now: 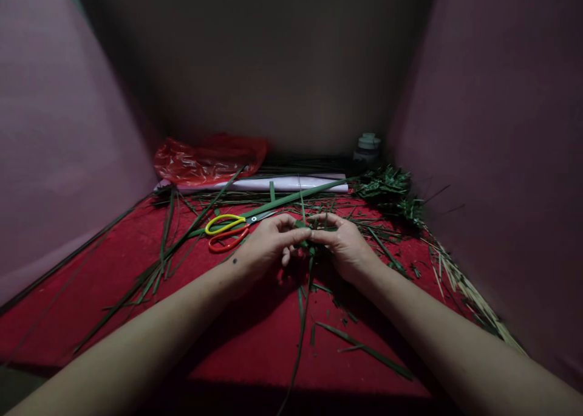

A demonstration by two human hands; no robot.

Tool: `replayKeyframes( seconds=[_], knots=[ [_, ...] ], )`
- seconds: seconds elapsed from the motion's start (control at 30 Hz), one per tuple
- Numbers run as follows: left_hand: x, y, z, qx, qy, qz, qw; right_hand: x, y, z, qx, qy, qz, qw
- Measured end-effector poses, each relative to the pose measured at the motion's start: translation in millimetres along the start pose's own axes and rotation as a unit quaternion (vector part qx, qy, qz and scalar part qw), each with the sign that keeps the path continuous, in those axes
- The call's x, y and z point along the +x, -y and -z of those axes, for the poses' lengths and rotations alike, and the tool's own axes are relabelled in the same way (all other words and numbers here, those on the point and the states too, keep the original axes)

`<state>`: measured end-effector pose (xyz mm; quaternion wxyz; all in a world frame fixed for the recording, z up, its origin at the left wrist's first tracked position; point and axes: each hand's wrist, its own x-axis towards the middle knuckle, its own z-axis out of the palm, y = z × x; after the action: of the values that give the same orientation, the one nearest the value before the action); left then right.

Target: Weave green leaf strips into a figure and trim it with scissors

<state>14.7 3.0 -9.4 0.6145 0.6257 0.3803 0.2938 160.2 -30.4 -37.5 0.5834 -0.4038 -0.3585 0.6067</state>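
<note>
The red counter (255, 343) spreads widest, with green strips (291, 198) strewn over it. At its back lie a red bag (207, 161) and a pale roll (282, 184), a leaf pile (392, 194) to the right. Just beside the left hand (268, 243) lie open scissors (253, 220). It and the right hand (345, 246), mid-counter, pinch a small leaf piece (312, 252) between them, each grip thumb against fingers.

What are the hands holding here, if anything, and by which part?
The left hand and right hand pinch a green leaf piece by its bunched part, above a long trailing strip.
</note>
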Motion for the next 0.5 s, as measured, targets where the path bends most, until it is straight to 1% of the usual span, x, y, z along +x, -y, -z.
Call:
replayKeyframes(
  seconds=[0.07,0.13,0.2,0.3,0.4,0.5],
  knots=[
    [-0.9,-1.0,-0.7,0.015,0.001,0.0,1.0,1.5,1.1,2.2,-0.016,0.001,0.016,1.0],
    [-1.5,-2.6,-1.9,0.008,-0.025,-0.004,1.0,2.4,2.5,3.1,-0.024,-0.001,0.04,0.999],
    [-1.5,-3.9,-2.9,0.0,-0.059,-0.018,0.998,2.3,4.0,2.1,-0.032,-0.017,0.057,0.998],
    [-1.0,-3.9,-3.4,0.013,-0.085,-0.047,0.995,0.4,5.7,-1.8,-0.058,-0.043,0.057,0.996],
    [-1.2,-2.7,-3.7,0.042,-0.091,-0.056,0.993,-1.9,5.9,-4.6,-0.071,-0.032,0.048,0.996],
    [-1.5,-1.0,-5.0,0.024,-0.08,-0.057,0.995,-2.7,5.0,-5.1,-0.059,-0.026,0.05,0.997]
  ],
)
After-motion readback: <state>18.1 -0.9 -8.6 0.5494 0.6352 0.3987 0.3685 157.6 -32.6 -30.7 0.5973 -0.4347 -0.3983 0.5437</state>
